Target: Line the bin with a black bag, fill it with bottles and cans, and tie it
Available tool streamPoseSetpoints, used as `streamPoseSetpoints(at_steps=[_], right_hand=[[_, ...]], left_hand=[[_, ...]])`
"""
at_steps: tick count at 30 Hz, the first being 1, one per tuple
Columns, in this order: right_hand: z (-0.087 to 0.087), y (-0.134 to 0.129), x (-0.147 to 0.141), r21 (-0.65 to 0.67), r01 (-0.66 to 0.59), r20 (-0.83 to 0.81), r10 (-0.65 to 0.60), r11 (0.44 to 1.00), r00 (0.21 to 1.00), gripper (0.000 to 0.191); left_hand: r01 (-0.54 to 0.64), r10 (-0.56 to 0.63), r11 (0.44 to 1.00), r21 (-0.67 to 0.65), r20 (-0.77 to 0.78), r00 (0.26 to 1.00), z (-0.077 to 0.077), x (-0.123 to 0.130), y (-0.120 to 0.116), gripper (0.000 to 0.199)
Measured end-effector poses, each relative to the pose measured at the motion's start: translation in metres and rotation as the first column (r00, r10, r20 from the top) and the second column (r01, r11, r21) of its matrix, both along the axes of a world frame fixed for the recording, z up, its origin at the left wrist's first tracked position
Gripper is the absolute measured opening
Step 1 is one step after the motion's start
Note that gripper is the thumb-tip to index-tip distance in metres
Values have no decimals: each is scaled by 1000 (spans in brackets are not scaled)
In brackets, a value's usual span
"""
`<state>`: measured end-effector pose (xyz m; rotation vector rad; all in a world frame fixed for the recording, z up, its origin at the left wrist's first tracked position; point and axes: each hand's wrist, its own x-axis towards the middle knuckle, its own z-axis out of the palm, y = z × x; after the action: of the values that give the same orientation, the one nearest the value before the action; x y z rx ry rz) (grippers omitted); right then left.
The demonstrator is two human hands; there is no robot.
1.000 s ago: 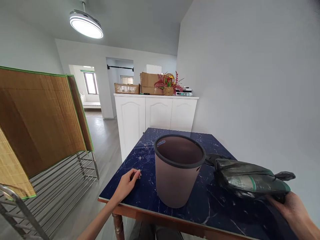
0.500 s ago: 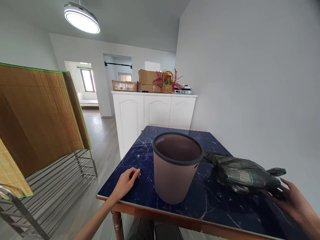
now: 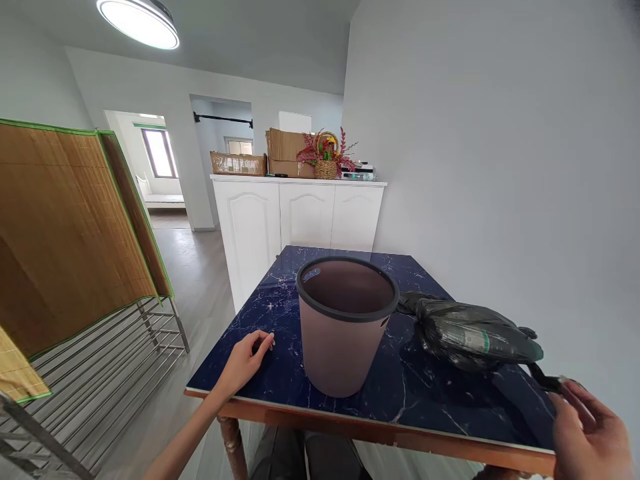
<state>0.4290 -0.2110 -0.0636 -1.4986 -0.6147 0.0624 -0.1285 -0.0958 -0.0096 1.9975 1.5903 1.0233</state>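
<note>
Left hand (image 3: 243, 363): resting palm down on the near left part of the bench, fingers (image 3: 263, 342) loosely curled with tips on the surface, holding nothing; just left of the bin, not touching it.
Right hand (image 3: 585, 427): at the near right corner, above the bench edge, fingers (image 3: 573, 395) pinched narrow on the black tail of the bag.
Bag tail (image 3: 543, 378): thin twisted strip of black plastic, stretched from the bundle's right end toward the right hand.
Black bag bundle (image 3: 473, 330): rolled, glossy dark plastic with a green-and-white band near its right end; lying on its side on the right half of the bench, close to the wall, just right of the bin.
Bin (image 3: 345, 323): round, pinkish-grey, dark rim ring, upright, open and hollow inside as far as visible; standing near the middle of the bench, between the two hands.
Bench (image 3: 320, 267): dark blue marbled top with white veins, wooden edge and a turned leg at the near left corner; right side set against the plain wall.
Cabinet (image 3: 300, 213): white, three doors, beyond the far end of the bench; cardboard boxes and a flower basket (image 3: 326, 160) on top.
Bamboo mat (image 3: 70, 220): brown with green edging, draped over a metal rack at left.
Ceiling lamp (image 3: 137, 21): round, lit, upper left.
</note>
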Motion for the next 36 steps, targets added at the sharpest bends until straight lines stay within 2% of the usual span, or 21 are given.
streamPoseSetpoints(at_steps=[2, 4, 5, 6, 8, 10, 16, 19, 21, 24, 30, 36], right_hand=[[-3, -6, -20, -16, -64, -1, 64, 998, 998, 54], [-9, -4, -38, -51, -208, 76, 211, 977, 974, 50], [-11, -2, -46, -84, -307, 122, 315, 948, 941, 48], [-13, 2, -56, -123, -410, 151, 425, 904, 892, 47], [-14, 12, -76, -205, -600, 162, 631, 774, 759, 44], [-9, 22, -99, -258, -717, 145, 760, 647, 633, 42], [21, 40, -158, -306, -866, 77, 916, 397, 393, 42], [28, 44, -169, -354, -894, 23, 958, 275, 286, 38], [27, 46, -171, -389, -894, -14, 969, 222, 247, 40], [24, 48, -173, -411, -886, -45, 965, 217, 257, 47], [22, 49, -181, -448, -847, -1, 947, 286, 321, 56], [18, 49, -188, -539, -771, 74, 931, 338, 357, 60]], left_hand=[[-1, 1, 1000, 2, -4, 1000, 0, 1, 1, 56], [-3, 3, 1000, 4, -9, 1000, 0, 1, 1, 56], [-5, 5, 1000, 3, -11, 1000, 1, 2, 1, 56], [-7, 7, 1000, 3, -13, 1000, 1, 2, 1, 56], [-10, 10, 1000, 2, -17, 1000, 2, 2, 0, 56], [-12, 12, 1000, 2, -19, 1000, 3, 3, -1, 56], [-19, 18, 1000, -3, -25, 1000, 4, 4, -2, 57], [-19, 19, 1000, -11, -30, 999, 4, 4, -2, 57], [-23, 22, 1000, -12, -31, 999, 4, 4, -2, 57], [-27, 27, 1000, -6, -25, 999, 3, 4, 0, 56], [-26, 26, 1000, -3, -19, 999, 1, 3, 1, 56], [-32, 32, 999, -11, -11, 999, 2, 4, -1, 58]])
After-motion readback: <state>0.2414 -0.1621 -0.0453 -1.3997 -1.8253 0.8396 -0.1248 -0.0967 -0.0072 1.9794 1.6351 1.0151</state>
